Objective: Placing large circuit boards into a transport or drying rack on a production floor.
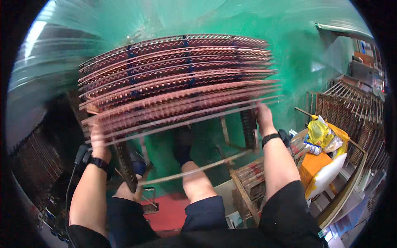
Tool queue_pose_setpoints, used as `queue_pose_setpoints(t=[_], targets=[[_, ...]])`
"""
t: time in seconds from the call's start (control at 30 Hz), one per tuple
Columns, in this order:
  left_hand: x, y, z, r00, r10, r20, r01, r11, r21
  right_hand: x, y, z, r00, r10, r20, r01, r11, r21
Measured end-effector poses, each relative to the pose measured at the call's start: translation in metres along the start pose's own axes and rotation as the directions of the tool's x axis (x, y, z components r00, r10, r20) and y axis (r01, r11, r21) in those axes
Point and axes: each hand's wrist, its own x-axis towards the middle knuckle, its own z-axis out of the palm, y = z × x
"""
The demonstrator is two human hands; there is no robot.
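Basically, I saw both hands clamped on the rack stack (178, 82), left hand (98, 142) & right hand (263, 118) at opposite ends, stack up at chest ht over the knees; looked stiff, heavy, awkward, so grip end rails.

Stack of racks (178, 78): thin metal rods, reddish-brown, dull, rough-looking coating; blurred. Floor (289, 53): green, smooth, slight sheen. Mat (169, 213): red, matt. Frame (244, 186): wood, bare, rough. Bags (320, 134): yellow plastic, glossy and crinkled. Sack (326, 173): white, soft sheen. Wrist bands (271, 137): black, matt. Shorts (206, 213): dark cloth, matt.
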Motion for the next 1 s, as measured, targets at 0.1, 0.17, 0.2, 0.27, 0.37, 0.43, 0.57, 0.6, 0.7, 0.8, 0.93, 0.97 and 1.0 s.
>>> queue_pose_setpoints(t=[0.1,0.17,0.2,0.27,0.37,0.43,0.57,0.6,0.7,0.8,0.93,0.97,1.0], targets=[[-0.033,0.057,0.014,0.983,-0.173,0.058,0.173,0.985,0.005,-0.038,0.021,-0.057,0.999,-0.039,-0.009,0.039,0.998,0.054],[-0.074,0.099,-0.026,0.968,-0.177,0.179,0.172,0.984,0.043,-0.077,-0.057,-0.069,0.998,0.003,0.069,-0.021,0.963,0.270],[-0.098,0.115,-0.045,0.987,-0.108,0.116,0.101,0.993,0.067,-0.096,-0.086,-0.090,0.992,0.037,0.121,-0.067,0.964,0.258],[-0.124,0.133,-0.108,1.000,0.014,0.028,-0.013,1.000,-0.013,-0.131,-0.149,-0.148,0.972,0.124,0.201,-0.190,0.915,0.355],[-0.172,0.185,-0.113,0.994,0.110,-0.016,-0.111,0.992,-0.062,-0.194,-0.212,-0.251,0.918,0.186,0.350,-0.382,0.650,0.657],[-0.237,0.235,-0.103,0.983,0.181,-0.042,-0.182,0.983,-0.010,-0.244,-0.257,-0.323,0.926,0.106,0.363,-0.348,0.616,0.707],[-0.345,0.313,-0.074,0.945,0.326,-0.026,-0.324,0.944,0.054,-0.357,-0.305,-0.456,0.950,-0.008,0.312,-0.240,0.620,0.747],[-0.373,0.326,-0.068,0.934,0.358,-0.016,-0.356,0.932,0.070,-0.385,-0.307,-0.479,0.973,-0.059,0.224,-0.139,0.626,0.767],[-0.433,0.357,-0.048,0.898,0.433,0.079,-0.439,0.893,0.096,-0.471,-0.297,-0.527,0.996,-0.080,-0.029,0.072,0.607,0.792],[-0.471,0.370,-0.023,0.845,0.476,0.242,-0.511,0.853,0.108,-0.554,-0.268,-0.547,0.972,0.082,-0.221,0.164,0.438,0.884],[-0.508,0.372,0.007,0.709,0.489,0.509,-0.616,0.780,0.109,-0.648,-0.208,-0.535,0.866,0.309,-0.393,0.235,0.443,0.865],[-0.517,0.368,0.013,0.665,0.477,0.575,-0.635,0.767,0.099,-0.673,-0.196,-0.534,0.844,0.353,-0.405,0.234,0.437,0.869],[-0.527,0.368,0.021,0.612,0.478,0.630,-0.671,0.735,0.094,-0.685,-0.184,-0.527,0.811,0.390,-0.436,0.231,0.470,0.852]])
